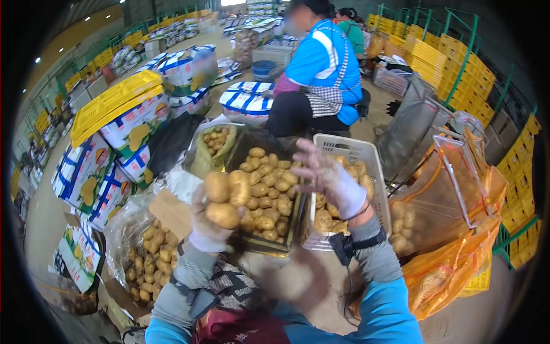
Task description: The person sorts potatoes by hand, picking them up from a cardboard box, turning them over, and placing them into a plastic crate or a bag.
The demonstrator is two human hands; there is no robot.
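My left hand (207,221), in a pale glove, holds several large potatoes (224,198) over the left edge of a dark-lined crate of potatoes (268,195). Over the near part of a white plastic crate (375,172), my right hand (332,178) is raised with its gloved fingers spread and nothing held in them. Potatoes (323,221) lie in that white crate below it. Slight blur softens the fingers of both hands. The left palm is partly hidden behind the potatoes.
A plastic-lined bag of potatoes (152,261) stands at the left, a green sack (213,143) behind the dark-lined crate. Orange mesh bags (452,229) lie at the right. A person in blue (326,63) sits beyond the crates, near printed boxes (134,126).
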